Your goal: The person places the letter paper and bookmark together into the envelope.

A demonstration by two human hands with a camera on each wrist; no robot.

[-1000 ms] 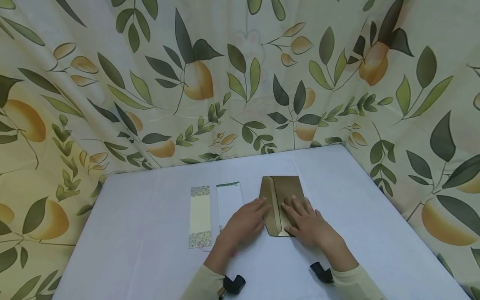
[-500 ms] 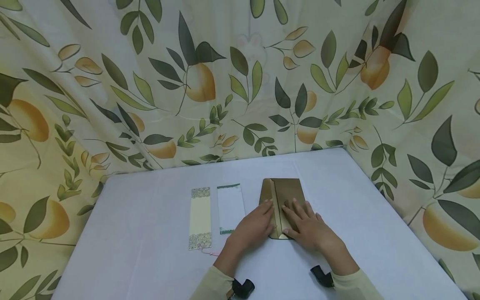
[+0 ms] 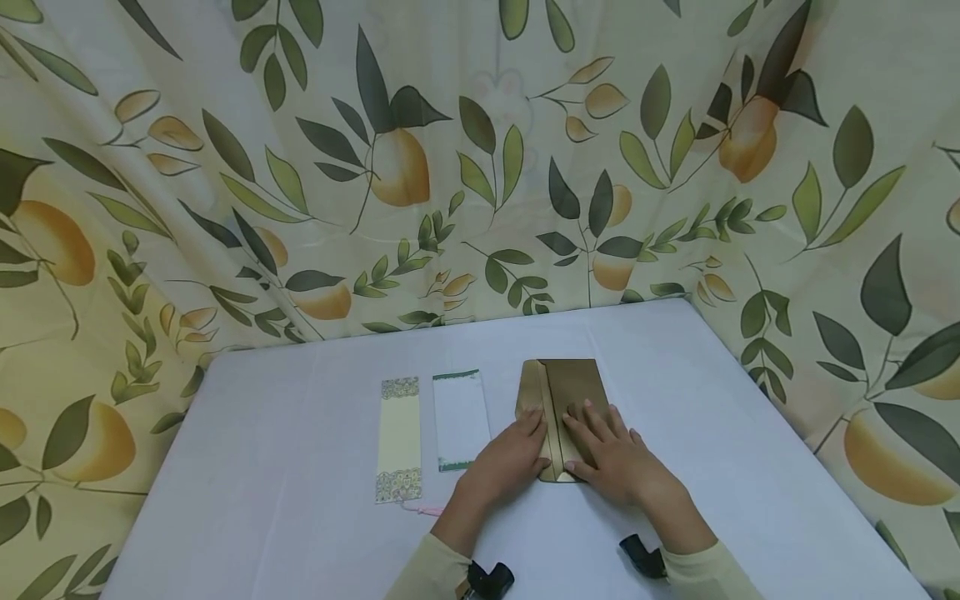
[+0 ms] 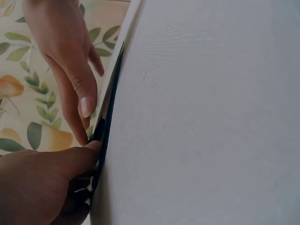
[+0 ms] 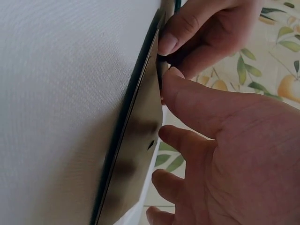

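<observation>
- Left hand (image 3: pixel 510 458): fingers bent over the envelope's left side, thumb near its lower fold. Can't tell if it pinches the paper or only presses; the wrist views show the thumb at the edge, finger contact partly hidden.
- Right hand (image 3: pixel 622 462): fingers spread, tips down on the right panel; no pinch seen.
- Gold envelope (image 3: pixel 579 385): on the table, right of center in the head view, under both hands. Lighter left flap (image 3: pixel 529 387); raised-looking strip (image 3: pixel 554 437) runs lengthwise between the hands.
- Change: left hand has shifted right, in over the flap and nearer the right hand; right hand about the same spot. Lower end of the white card now uncovered.
- Meaning (judgement): left seems to be working the strip and flap while right steadies; strip doesn't look fully flat, so this step seems unfinished.
- Left of the envelope: white card (image 3: pixel 459 421) with green ends, just beside the left hand; farther left, cream bookmark (image 3: pixel 399 435) with patterned ends, pink cord (image 3: pixel 424 510) running toward the left wrist. Neither is gripped.
- Around: white-covered table (image 3: pixel 300 458), fruit-and-leaf curtain (image 3: pixel 495 183) behind.
</observation>
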